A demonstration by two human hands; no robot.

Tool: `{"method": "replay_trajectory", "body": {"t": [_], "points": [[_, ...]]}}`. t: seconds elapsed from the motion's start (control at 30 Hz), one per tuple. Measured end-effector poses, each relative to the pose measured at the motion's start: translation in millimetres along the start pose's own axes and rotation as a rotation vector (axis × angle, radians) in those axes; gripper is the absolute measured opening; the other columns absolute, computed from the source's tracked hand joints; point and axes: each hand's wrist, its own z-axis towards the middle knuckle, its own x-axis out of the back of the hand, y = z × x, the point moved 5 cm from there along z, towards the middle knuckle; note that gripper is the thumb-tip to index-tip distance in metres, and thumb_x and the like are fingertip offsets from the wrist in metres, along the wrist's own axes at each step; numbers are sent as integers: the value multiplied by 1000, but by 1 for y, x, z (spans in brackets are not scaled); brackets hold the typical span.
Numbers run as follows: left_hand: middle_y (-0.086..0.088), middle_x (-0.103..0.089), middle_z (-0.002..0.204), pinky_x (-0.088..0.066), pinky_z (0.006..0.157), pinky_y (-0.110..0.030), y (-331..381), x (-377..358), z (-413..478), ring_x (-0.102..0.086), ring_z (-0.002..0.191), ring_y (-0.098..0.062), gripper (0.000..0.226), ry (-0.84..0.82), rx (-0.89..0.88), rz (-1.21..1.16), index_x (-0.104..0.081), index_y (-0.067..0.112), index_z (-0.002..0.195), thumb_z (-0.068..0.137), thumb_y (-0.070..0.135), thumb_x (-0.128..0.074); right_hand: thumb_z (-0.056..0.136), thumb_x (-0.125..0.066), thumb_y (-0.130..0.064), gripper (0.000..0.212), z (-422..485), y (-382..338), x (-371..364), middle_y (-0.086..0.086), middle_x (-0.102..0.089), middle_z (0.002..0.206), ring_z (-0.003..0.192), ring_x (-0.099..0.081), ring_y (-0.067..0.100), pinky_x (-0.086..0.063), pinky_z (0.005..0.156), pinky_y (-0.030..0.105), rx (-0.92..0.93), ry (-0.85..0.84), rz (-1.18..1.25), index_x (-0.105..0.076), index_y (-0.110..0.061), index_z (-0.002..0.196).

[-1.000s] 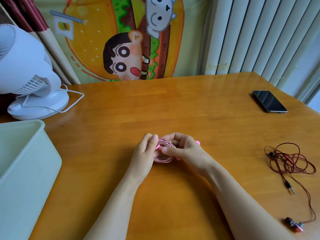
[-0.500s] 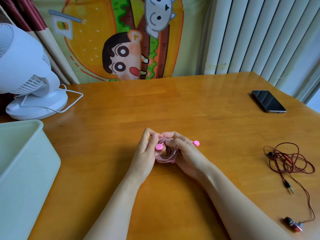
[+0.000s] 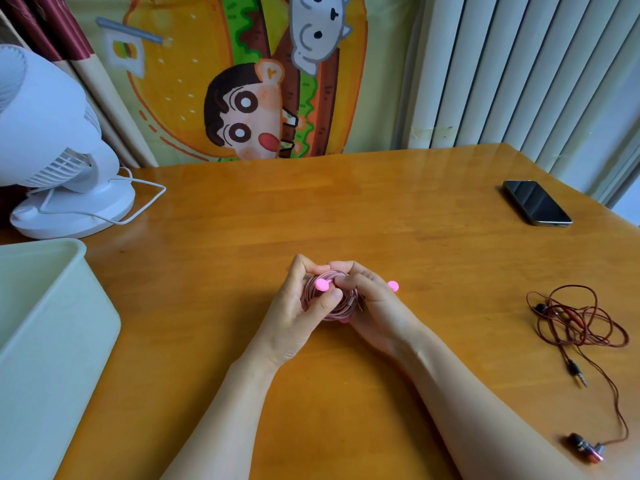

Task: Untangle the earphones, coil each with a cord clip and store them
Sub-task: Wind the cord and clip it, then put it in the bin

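Two hands on one bundle, seen from the head camera. My left hand (image 3: 294,310) and my right hand (image 3: 375,301) both curl round the pink earphone coil (image 3: 343,306). It sits between them over the middle of the wooden table (image 3: 381,220), on my side of it.

The pink cord clip (image 3: 322,285) runs left to right across the top of the coil. One round end shows just above my left thumb, and the other pokes out past my right fingers. Closing it looks like the job now, I'd say, and that turns on bringing those two ends together across the loops.

The pale green storage bin (image 3: 83,251) lies off to the left, so my left hand is the nearer one for dropping the coil in.

The red earphones (image 3: 581,320) lie well apart on the right in a loose tangle, nearer my right hand. Their cable trails toward me, down to the jack and the earbuds.

As for writing, I can read none. The phone (image 3: 536,202) at far right has a dark screen with no brand showing, and the cartoon wall hanging (image 3: 249,109) carries pictures only.
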Motion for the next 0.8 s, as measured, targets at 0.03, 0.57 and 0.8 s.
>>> {"method": "replay_trajectory", "body": {"t": [0.03,0.57,0.8], "points": [[18,-67,97,-45,80,-15,1,0,1,-61,93,-1,28,23,-19,37,-45,2,104,92,22,-59,84,-60,-12,33,0,1,0,15,-66,104,96,-61,28,-45,86,43,4,-1,6,-57,-8,116],[10,-58,75,-46,61,-16,-7,14,0,-57,66,-2,24,313,53,167,-52,13,92,103,28,-37,89,-31,-12,39,-4,-16,-6,-5,-70,85,68,-55,1,-39,60,18,157,17,-483,-67,-9,104],[16,-47,56,-33,53,-20,-7,10,-2,-41,52,-5,31,189,28,263,-53,17,90,98,41,-35,85,-27,17,45,-7,-29,7,0,-64,80,67,-54,2,-41,62,14,184,18,-662,-68,2,97]]}}
